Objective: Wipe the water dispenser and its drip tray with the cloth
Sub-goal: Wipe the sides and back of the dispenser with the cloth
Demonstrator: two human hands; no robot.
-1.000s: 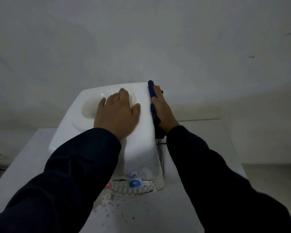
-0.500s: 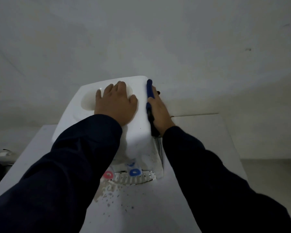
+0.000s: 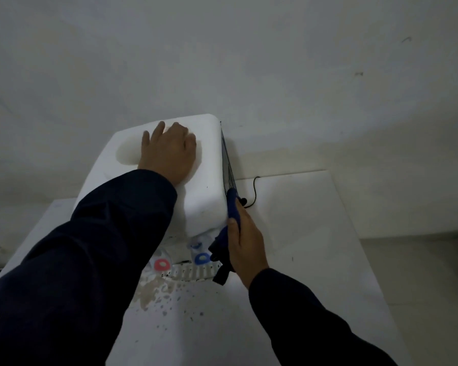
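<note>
My right hand [image 3: 245, 244], squeezing the blue cloth [image 3: 226, 233], slid forward down the white plastic water dispenser [image 3: 204, 199] side; left hand [image 3: 169, 151] lies flat on top. Tray probably comes next.

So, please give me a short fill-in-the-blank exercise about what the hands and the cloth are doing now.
1. The left hand lies flat on the ____ of the water dispenser.
2. The right hand presses a ____ cloth against the dispenser's side.
3. The red tap is ____ of the blue tap.

Answers: top; blue; left
</note>
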